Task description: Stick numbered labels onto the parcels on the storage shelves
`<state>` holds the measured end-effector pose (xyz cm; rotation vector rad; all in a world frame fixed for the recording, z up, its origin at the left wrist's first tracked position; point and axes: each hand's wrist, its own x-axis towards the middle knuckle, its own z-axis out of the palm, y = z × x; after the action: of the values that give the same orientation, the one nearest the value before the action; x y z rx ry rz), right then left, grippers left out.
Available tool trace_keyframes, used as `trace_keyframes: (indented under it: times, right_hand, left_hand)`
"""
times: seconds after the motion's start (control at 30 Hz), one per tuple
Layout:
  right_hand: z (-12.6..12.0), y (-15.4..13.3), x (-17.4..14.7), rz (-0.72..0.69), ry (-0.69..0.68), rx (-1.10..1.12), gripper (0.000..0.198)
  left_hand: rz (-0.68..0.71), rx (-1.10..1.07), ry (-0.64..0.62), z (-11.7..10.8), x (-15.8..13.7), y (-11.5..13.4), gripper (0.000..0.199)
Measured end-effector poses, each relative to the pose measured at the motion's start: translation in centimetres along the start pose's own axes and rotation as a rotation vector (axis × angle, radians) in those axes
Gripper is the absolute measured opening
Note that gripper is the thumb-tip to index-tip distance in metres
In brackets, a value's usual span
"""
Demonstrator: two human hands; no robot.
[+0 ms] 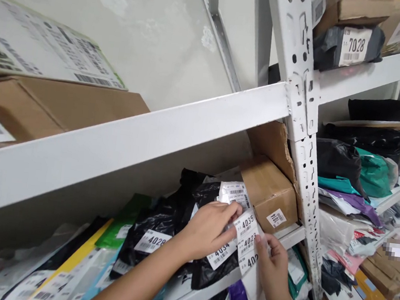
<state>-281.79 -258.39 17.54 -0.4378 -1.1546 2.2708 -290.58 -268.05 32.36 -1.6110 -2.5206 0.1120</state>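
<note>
A strip of white number labels [246, 244], reading 4035 and 4023 among others, hangs between my hands in front of the middle shelf. My left hand [209, 228] is closed, with curled fingers and thumb at the strip's upper left edge. Lower down, my right hand [273, 266] pinches the strip's right edge between thumb and fingers. Behind them lies a black plastic parcel [203, 273] bearing a label 4034, partly hidden by my left hand. Another black parcel [147, 218] labelled 4028 leans to the left. A brown carton [271, 189] marked 7014 sits just beyond my hands.
A white shelf beam [131, 147] crosses above my arms and meets a perforated upright post [303, 147] on the right. A large carton [64, 101] stands on the upper left shelf. Several bagged parcels [357, 163] fill the right-hand rack. A purple parcel [239, 296] lies below.
</note>
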Motion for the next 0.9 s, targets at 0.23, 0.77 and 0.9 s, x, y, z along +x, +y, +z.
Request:
trace_keyframes:
  times: [0.23, 0.77, 0.9]
  right_hand:
    - [-0.1, 0.6, 0.4, 0.012, 0.002, 0.0, 0.052]
    - [-0.2, 0.6, 0.4, -0.024, 0.025, -0.032, 0.054]
    - [0.0, 1.0, 0.4, -0.005, 0.024, -0.013, 0.058]
  left_hand:
    - [-0.02, -0.108, -0.024, -0.9, 0.2, 0.4, 0.016]
    - [-0.109, 0.072, 0.022, 0.6, 0.7, 0.5, 0.024]
    - [-0.073, 0.213, 0.092, 2.0, 0.4, 0.3, 0.019]
